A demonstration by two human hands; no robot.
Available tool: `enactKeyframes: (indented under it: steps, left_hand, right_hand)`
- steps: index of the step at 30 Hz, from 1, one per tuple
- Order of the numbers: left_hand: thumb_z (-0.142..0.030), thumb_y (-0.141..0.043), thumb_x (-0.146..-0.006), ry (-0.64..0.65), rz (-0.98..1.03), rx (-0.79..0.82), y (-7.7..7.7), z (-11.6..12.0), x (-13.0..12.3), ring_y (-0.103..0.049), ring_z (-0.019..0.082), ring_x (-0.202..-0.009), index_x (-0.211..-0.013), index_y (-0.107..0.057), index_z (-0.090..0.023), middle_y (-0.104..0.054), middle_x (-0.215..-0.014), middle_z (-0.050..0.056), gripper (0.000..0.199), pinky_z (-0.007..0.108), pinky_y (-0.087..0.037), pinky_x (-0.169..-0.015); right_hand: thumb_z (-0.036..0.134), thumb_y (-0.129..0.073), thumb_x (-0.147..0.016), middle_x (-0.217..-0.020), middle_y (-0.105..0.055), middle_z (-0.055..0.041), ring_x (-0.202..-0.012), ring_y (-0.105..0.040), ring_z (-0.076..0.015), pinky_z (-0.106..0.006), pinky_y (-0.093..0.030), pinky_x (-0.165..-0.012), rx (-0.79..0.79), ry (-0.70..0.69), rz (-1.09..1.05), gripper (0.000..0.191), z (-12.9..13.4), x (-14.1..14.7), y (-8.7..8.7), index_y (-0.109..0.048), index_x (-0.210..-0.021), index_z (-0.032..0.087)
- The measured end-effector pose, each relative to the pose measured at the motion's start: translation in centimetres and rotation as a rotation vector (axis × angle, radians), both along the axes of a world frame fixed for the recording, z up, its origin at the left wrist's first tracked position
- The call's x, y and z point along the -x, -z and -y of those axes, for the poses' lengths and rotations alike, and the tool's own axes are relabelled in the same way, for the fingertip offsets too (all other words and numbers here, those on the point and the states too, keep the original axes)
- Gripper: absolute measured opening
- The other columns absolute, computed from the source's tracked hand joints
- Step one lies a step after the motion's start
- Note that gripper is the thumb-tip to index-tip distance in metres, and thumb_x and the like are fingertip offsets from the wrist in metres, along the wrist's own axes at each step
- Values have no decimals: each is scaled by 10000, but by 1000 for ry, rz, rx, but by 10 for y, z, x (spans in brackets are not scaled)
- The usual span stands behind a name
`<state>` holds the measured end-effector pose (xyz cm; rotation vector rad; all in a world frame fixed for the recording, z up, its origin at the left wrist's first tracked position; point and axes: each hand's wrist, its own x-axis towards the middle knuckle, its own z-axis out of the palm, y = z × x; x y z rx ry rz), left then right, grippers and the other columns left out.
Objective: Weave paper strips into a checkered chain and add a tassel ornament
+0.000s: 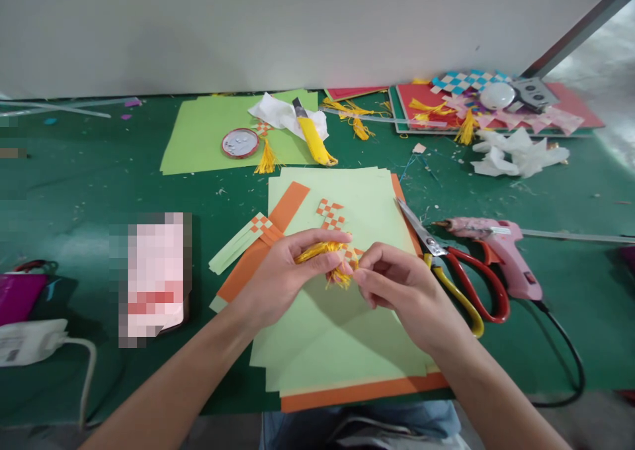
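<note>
My left hand (292,268) is closed around a yellow tassel (317,250), whose loose threads stick out between thumb and fingers. Beside it, my right hand (391,278) pinches at the tassel's end; what lies between its fingertips is too small to make out. A small orange-and-green checkered woven paper piece (350,255) shows between the two hands. Just behind them, woven checkered paper (331,213) lies on the light green sheets (337,344). To the left, partly woven green strips (238,241) rest across orange paper strips (290,205).
Red-and-yellow-handled scissors (446,258) and a pink glue gun (496,245) with its cord lie at right. A pixelated phone-like object (156,274) is at left. Behind are a yellow cutter (312,135), a round tin lid (241,143), crumpled tissue (518,153) and red boards (585,109).
</note>
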<state>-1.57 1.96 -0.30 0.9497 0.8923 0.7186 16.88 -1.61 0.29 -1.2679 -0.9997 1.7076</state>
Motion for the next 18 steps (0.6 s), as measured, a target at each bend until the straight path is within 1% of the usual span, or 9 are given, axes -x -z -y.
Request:
enactKeyframes:
  steps: [3, 8, 12, 14, 16, 18]
  left_hand:
    - [-290, -701, -837, 15, 29, 21, -1, 0, -1, -626, 111, -705, -987, -723, -212, -709, -746, 2, 170, 242, -492, -744]
    - [-247, -722, -819, 48, 49, 50, -4, 0, -1, -631, 97, -672, -956, -736, -191, -719, -731, 8, 148, 213, -493, -689]
    - [-241, -715, -825, 55, 104, 65, -4, -3, 4, -621, 82, -635, -905, -746, -198, -707, -694, -6, 96, 183, -478, -619]
    - [-247, -707, -833, 48, 79, 45, -5, -5, 8, -626, 86, -649, -957, -735, -217, -701, -691, -14, 131, 184, -477, -626]
    - [-273, -685, -852, 78, -6, 1, -6, -7, 10, -630, 99, -661, -1080, -698, -245, -688, -668, -22, 231, 198, -478, -644]
    - [-334, -635, -886, 118, -132, -89, -8, -7, 10, -634, 117, -691, -1189, -646, -268, -681, -678, -18, 310, 222, -486, -677]
  right_hand:
    - [328, -694, -822, -548, -515, 55, -519, -426, -65, -204, -292, -488, 4, 26, 4, 192, 0, 0, 1, -598, -738, 185]
    - [279, -689, -820, -535, -492, 62, -506, -406, -55, -198, -269, -473, -2, 70, -16, 184, 0, -2, 2, -578, -710, 182]
    - [226, -639, -838, -516, -484, 66, -485, -401, -54, -196, -259, -458, -41, 188, 0, 175, -3, -10, 3, -543, -697, 188]
    - [228, -628, -844, -515, -483, 67, -484, -409, -57, -196, -261, -456, -41, 199, 6, 173, -4, -14, 2, -532, -705, 192]
    - [254, -631, -848, -519, -490, 64, -483, -420, -60, -196, -268, -456, -9, 134, -5, 172, -4, -15, 1, -532, -720, 193]
    - [288, -633, -854, -527, -503, 59, -486, -432, -62, -197, -280, -460, 26, 58, -22, 182, -3, -13, 0, -534, -733, 193]
